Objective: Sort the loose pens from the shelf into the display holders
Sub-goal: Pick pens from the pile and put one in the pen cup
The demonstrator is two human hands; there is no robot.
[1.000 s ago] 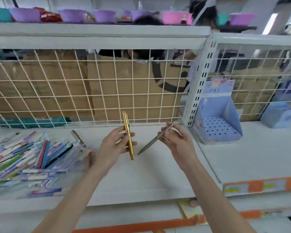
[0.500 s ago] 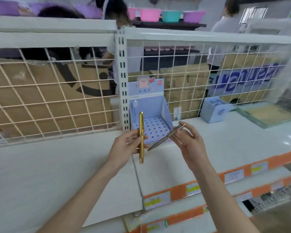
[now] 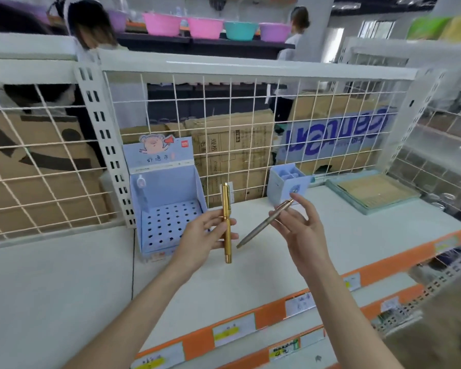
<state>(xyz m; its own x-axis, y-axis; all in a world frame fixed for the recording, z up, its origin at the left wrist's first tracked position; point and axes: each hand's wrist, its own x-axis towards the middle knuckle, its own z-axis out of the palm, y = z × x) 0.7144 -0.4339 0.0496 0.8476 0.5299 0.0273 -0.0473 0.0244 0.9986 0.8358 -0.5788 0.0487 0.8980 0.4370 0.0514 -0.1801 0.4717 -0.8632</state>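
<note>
Pens unchanged in grip: left hand (image 3: 202, 233) pinches gold pen (image 3: 226, 222), right hand (image 3: 301, 230) pinches grey pen (image 3: 264, 225). View has swung right; perforated holder (image 3: 168, 206) now close, insertion likely next.

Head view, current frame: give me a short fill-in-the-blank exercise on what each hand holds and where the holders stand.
1. The left hand holds the metallic gold pen roughly ____.
2. The right hand pinches the slim grey metal pen, which lies ____.
3. The floor of the pale blue cardboard display holder is dotted with round ____.
4. The small blue divided box stands to the ____ of that holder.

Missing words: upright; slanted; holes; right
</note>
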